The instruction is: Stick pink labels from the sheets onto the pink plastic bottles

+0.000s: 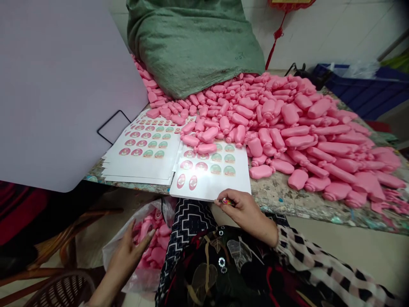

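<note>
My left hand (pixel 129 253) is over a clear plastic bag (pixel 111 238) of pink bottles, its fingers spread and nothing held between them. Just past it, pink plastic bottles (pixel 158 251) fill the bag. At the table edge my right hand (pixel 247 213) is closed in a pinch on a small multicoloured object (pixel 227 202), mostly hidden by the fingers. Its fingertips are by the front edge of a white sticker sheet (pixel 217 187). Oval pink stickers (pixel 193 182) and round green ones remain on that sheet, and a few bottles lie over its back part.
A large heap of pink bottles (pixel 300 136) covers the table, spilling from a green woven sack (pixel 194 42). More sticker sheets (pixel 140 166) are stacked at left, beside a large pale panel (pixel 64 94). A blue crate (pixel 361 89) stands back right; a brown basket (pixel 64 290) is low left.
</note>
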Available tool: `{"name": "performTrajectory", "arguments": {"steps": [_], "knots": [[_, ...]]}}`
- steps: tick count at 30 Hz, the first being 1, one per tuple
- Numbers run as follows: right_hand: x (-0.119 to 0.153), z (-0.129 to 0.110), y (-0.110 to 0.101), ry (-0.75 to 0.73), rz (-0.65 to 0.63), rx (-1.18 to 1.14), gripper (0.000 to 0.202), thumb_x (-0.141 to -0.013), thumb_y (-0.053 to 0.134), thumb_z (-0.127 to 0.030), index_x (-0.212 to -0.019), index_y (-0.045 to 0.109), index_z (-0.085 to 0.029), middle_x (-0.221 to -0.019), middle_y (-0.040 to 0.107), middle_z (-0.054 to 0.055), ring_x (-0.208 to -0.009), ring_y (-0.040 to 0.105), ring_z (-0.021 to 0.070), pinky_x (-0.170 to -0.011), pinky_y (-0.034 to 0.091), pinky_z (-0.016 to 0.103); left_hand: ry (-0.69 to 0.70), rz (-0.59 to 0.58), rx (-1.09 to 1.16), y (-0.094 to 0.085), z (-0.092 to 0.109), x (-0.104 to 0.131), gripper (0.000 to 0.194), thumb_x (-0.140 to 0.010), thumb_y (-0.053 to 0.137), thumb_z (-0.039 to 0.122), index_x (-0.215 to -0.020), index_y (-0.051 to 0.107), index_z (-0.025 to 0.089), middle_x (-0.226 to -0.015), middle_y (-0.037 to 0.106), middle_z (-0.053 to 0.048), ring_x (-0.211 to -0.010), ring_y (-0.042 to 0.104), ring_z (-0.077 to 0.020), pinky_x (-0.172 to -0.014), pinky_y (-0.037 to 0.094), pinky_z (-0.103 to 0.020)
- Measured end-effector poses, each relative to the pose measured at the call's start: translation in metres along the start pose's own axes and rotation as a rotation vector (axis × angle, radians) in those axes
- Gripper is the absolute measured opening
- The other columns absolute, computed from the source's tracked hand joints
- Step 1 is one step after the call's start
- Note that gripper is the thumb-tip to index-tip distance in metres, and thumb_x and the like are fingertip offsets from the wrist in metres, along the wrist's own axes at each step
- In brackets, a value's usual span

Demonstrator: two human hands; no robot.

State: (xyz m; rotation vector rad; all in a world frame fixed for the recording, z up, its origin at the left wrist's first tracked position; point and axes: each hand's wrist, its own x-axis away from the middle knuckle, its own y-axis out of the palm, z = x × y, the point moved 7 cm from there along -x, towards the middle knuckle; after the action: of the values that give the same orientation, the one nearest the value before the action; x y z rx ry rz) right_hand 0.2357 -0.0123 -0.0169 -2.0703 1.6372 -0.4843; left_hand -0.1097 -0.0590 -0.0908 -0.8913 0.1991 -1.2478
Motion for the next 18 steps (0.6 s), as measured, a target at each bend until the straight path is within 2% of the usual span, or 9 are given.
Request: {"name": "performTrajectory", "arguments": {"steps": [1, 2, 4, 7, 11, 14, 18], "knots": [[-0.006, -0.003, -0.004, -0.033, -0.014, 0.082, 0.015, -0.086, 0.05, -0.028, -0.088, 0.063, -0.021, -0.08, 0.065, 0.0, -0.073, 0.057, 0.0133, -0.065, 0.04, 0.024, 0.023, 0.009, -0.073, -0.005, -0.011, -0.005, 0.085, -0.061, 0.064, 0.059, -0.129, 0.043, 0.014, -0.113, 0.062, -0.016, -0.108, 0.058, -0.033, -0.089, 0.047, -0.046], [-0.015, -0.007, -0.01, -0.065, -0.022, 0.169, 0.015, -0.085, 0.05, -0.026, -0.09, 0.063, -0.021, -0.084, 0.065, 0.0, -0.077, 0.057, 0.0137, -0.067, 0.04, 0.024, 0.038, -0.01, -0.095, -0.006, -0.02, -0.008, 0.083, -0.062, 0.063, 0.06, -0.129, 0.045, 0.015, -0.116, 0.062, -0.015, -0.111, 0.056, -0.0333, -0.093, 0.045, -0.047], [-0.036, -0.015, -0.023, -0.112, -0.014, 0.349, 0.017, -0.085, 0.048, -0.023, -0.095, 0.062, -0.022, -0.091, 0.064, 0.001, -0.082, 0.057, 0.0148, -0.068, 0.039, 0.025, 0.071, -0.125, -0.039, 0.001, -0.023, -0.01, 0.073, -0.066, 0.059, 0.06, -0.125, 0.05, 0.018, -0.115, 0.064, -0.012, -0.11, 0.057, -0.0308, -0.094, 0.044, -0.045], [-0.076, -0.025, -0.036, -0.146, -0.001, 0.604, 0.024, -0.085, 0.046, -0.021, -0.105, 0.059, -0.022, -0.105, 0.061, 0.004, -0.09, 0.057, 0.0177, -0.068, 0.039, 0.026, 0.136, -0.229, 0.089, 0.014, -0.002, -0.005, 0.062, -0.069, 0.057, 0.059, -0.117, 0.057, 0.019, -0.11, 0.067, -0.009, -0.106, 0.06, -0.0276, -0.093, 0.047, -0.041], [-0.12, -0.029, -0.03, -0.143, -0.03, 0.841, 0.034, -0.086, 0.039, -0.016, -0.117, 0.052, -0.021, -0.121, 0.054, 0.009, -0.092, 0.059, 0.0206, -0.064, 0.041, 0.028, 0.167, -0.235, 0.194, 0.026, 0.037, 0.008, 0.058, -0.067, 0.06, 0.058, -0.112, 0.062, 0.02, -0.11, 0.068, -0.008, -0.109, 0.058, -0.0273, -0.094, 0.046, -0.04], [-0.139, -0.028, -0.02, -0.141, -0.05, 0.912, 0.036, -0.088, 0.034, -0.012, -0.119, 0.05, -0.019, -0.118, 0.055, 0.012, -0.087, 0.06, 0.0215, -0.064, 0.041, 0.03, 0.145, -0.269, 0.241, 0.031, 0.055, 0.015, 0.055, -0.066, 0.062, 0.058, -0.107, 0.065, 0.022, -0.112, 0.067, -0.007, -0.108, 0.059, -0.027, -0.093, 0.047, -0.039], [-0.148, -0.027, -0.024, -0.145, -0.03, 0.899, 0.031, -0.088, 0.039, -0.017, -0.115, 0.053, -0.017, -0.111, 0.058, 0.014, -0.094, 0.058, 0.0246, -0.07, 0.042, 0.033, 0.134, -0.333, 0.3, 0.032, 0.075, 0.019, 0.053, -0.067, 0.064, 0.054, -0.111, 0.064, 0.025, -0.116, 0.065, -0.006, -0.103, 0.062, -0.0252, -0.09, 0.049, -0.038]]}}
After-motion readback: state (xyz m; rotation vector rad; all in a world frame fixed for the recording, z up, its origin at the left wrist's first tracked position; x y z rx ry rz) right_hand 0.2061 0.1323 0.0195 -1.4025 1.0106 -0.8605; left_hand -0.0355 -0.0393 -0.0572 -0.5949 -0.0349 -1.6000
